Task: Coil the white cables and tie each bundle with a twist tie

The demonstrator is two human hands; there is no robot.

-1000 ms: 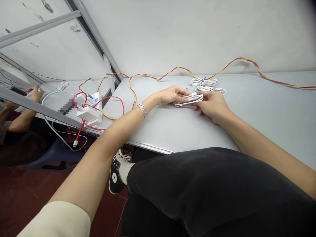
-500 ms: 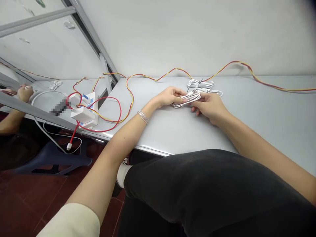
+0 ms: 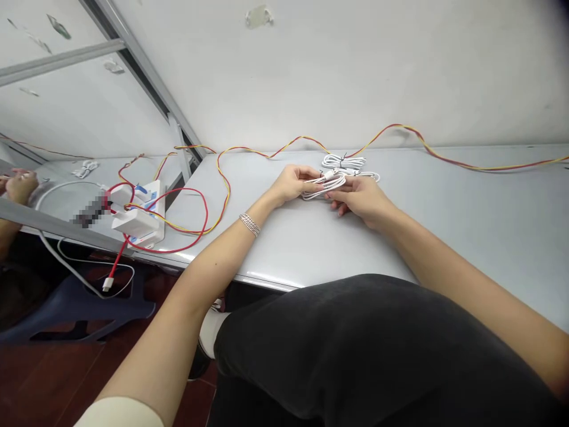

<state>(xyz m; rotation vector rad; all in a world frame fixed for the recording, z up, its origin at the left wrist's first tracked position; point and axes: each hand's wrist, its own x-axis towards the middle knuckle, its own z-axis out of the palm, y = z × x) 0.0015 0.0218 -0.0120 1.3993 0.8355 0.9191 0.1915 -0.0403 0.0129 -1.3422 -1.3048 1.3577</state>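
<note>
The left hand (image 3: 291, 182) and the right hand (image 3: 361, 197) both grasp the coiled white cable (image 3: 323, 184), now lifted a little off the worktop (image 3: 466, 201) and held tighter than a second ago. Two tied cable bundles (image 3: 344, 161) lie just behind.

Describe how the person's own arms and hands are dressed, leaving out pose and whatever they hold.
Both forearms are bare. The left arm has a cream short sleeve at the upper arm and a silver beaded bracelet around the wrist. The left hand and right hand are ungloved, with no rings that can be made out. No sleeve shows on the right arm in this view.
</note>
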